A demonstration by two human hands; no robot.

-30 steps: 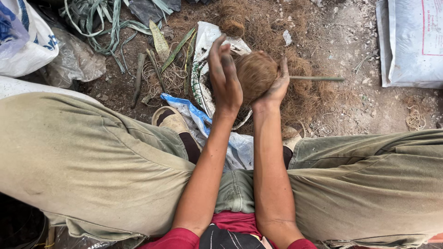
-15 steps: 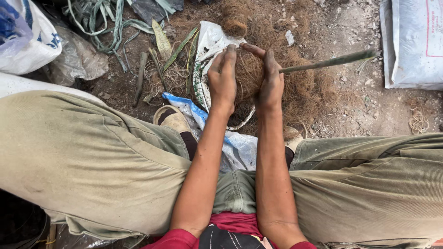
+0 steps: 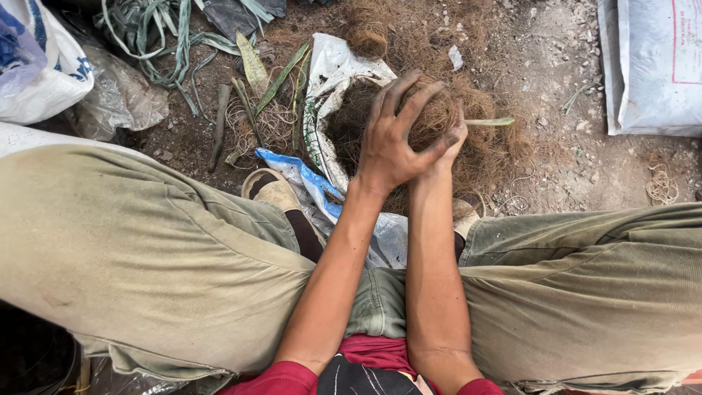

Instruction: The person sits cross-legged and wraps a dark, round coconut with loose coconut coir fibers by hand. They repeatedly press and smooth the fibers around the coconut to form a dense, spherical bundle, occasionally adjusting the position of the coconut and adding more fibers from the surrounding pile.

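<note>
Left hand (image 3: 398, 143): spread wide, fingers splayed and pressed down over the top of the fibre ball (image 3: 431, 117), apparently so that the loose husk is kept packed.
Right hand (image 3: 450, 150): mostly hidden beneath the left; it is cupped against the ball's near side, but whether it is closed on anything cannot be told.
Fibre ball: a brown, rounded clump of coarse husk, held between the knees above the ground, over the fibre heap (image 3: 490, 146).
Green stalk (image 3: 488, 121): a thin strip is seen sticking out to the right from under the ball.
White sheet (image 3: 333, 66): crumpled plastic, laid under the fibre on the ground's far side.
Green strips (image 3: 157, 44): tangled at the ground's far left corner.
White sack (image 3: 651, 66): lying flat at the far right edge.
</note>
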